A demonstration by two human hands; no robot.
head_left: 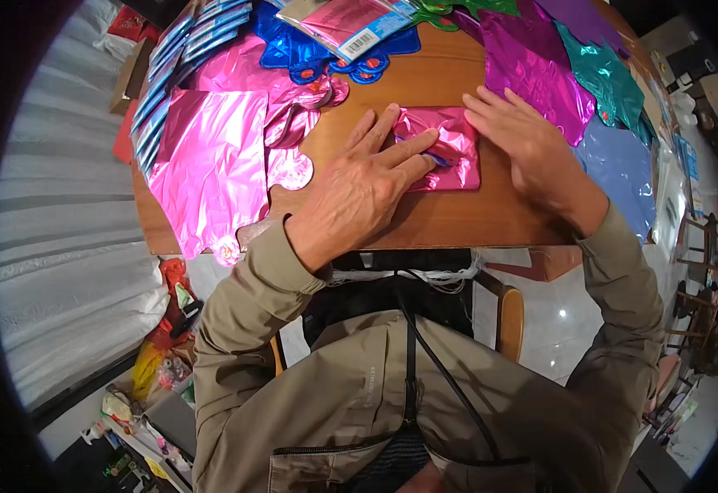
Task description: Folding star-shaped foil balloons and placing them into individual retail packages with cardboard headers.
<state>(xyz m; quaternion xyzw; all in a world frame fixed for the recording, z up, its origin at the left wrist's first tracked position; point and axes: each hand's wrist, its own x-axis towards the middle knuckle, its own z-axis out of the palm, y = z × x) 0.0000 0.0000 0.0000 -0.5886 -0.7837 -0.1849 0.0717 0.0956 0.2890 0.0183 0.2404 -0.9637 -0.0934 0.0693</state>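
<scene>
Head view: at one o'clock, folded pink foil (459, 168) lies on the surface (449, 226), spread left hand (363, 189) upon it, open right hand (531, 140) alongside, neither gripping; probably light, slippery, crease-prone, best pinched at five o'clock.

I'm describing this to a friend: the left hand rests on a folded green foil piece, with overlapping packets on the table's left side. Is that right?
Not quite: in the head view, the left hand rests on a folded foil piece that is pink, not green. The rest stands.
</scene>
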